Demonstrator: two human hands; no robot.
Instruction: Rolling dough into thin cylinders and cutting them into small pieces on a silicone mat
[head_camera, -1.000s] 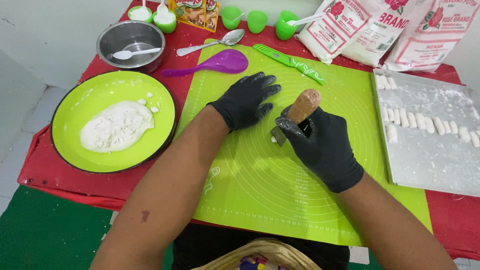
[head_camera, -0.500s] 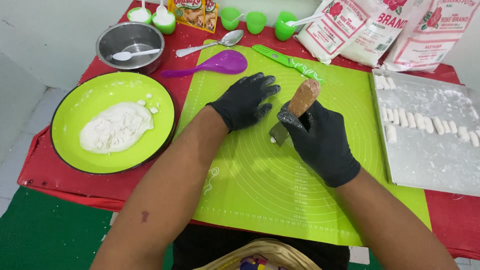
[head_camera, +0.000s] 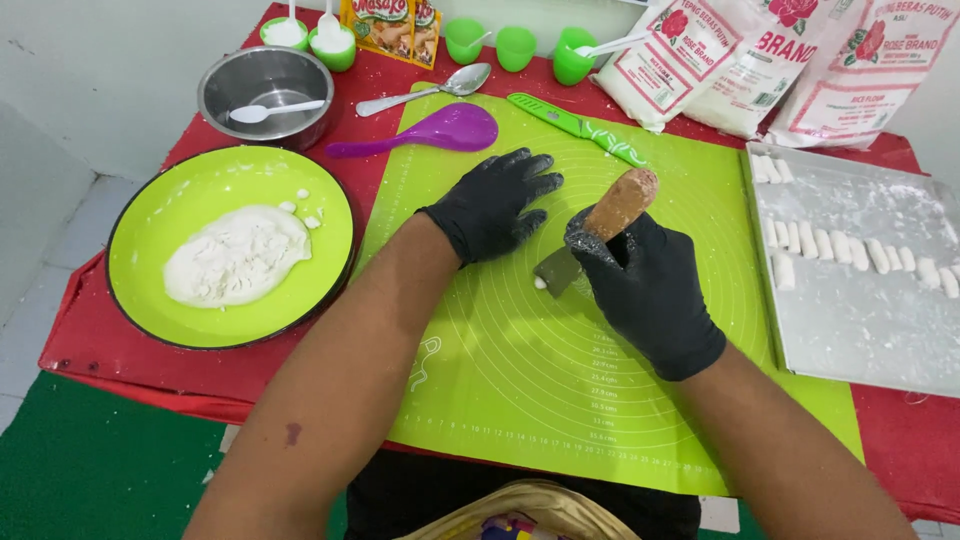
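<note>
My right hand, in a black glove, grips a wooden-handled knife with its blade tip down on the green silicone mat. A small white bit of dough lies at the blade's tip. My left hand, also gloved in black, rests on the mat just left of the knife with its fingers spread and bent; what lies under it is hidden.
A green plate holding white dough sits at the left. Behind are a steel bowl with a spoon, a purple spoon, a green knife and flour bags. A floured metal tray with several dough pieces stands at the right.
My right hand with the knife has shifted slightly toward the left hand, and the handle tilts a little more upright. The left hand stays in place.
</note>
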